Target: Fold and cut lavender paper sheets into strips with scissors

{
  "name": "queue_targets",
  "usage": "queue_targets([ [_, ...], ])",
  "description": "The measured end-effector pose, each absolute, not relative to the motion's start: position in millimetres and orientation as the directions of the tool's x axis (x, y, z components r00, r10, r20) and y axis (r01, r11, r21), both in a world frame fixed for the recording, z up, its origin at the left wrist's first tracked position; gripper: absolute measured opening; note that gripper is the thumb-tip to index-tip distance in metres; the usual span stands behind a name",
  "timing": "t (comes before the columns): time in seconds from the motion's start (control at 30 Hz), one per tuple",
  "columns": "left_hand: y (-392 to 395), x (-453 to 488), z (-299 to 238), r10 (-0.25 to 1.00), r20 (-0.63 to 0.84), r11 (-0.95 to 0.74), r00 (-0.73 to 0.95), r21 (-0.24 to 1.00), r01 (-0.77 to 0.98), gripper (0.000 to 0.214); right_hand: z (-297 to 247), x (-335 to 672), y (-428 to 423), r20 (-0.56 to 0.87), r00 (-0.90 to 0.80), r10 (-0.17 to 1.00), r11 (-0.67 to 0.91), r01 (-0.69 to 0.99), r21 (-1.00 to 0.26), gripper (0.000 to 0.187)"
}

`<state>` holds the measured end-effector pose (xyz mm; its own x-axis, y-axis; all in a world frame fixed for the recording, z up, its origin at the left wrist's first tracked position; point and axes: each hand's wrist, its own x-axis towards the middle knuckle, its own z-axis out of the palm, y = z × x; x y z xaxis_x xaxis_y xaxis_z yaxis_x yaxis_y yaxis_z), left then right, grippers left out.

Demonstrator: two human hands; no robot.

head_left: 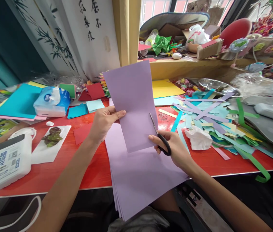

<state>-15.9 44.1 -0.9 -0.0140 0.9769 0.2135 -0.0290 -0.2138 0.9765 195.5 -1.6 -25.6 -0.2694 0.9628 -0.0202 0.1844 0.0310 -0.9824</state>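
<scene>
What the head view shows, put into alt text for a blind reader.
A left hand holds up a purple sheet; the right hand holds black-handled scissors at its right side. More purple sheets overhang a red table, with colored paper strips heaped at right.

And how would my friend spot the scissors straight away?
Find the red table, then the purple sheet held up over it. Near that sheet's lower right edge, the right hand holds the scissors. Unlike the paper nearby, they have a black handle and pointed metal end.

Daylight glares at the window (154,10) beyond the desk (95,174); shadow fills below its near edge; its left corner looks stretched.
</scene>
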Motion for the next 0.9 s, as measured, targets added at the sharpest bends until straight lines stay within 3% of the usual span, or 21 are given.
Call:
queue_targets([
  [0.9,42.2,-13.4,-3.1,0.985,0.165,-0.165,0.05,0.986,0.004,0.029,-27.9,196.4,1.7,-0.002,-0.239,0.971,0.039,0.168,-0.985,0.035],
])
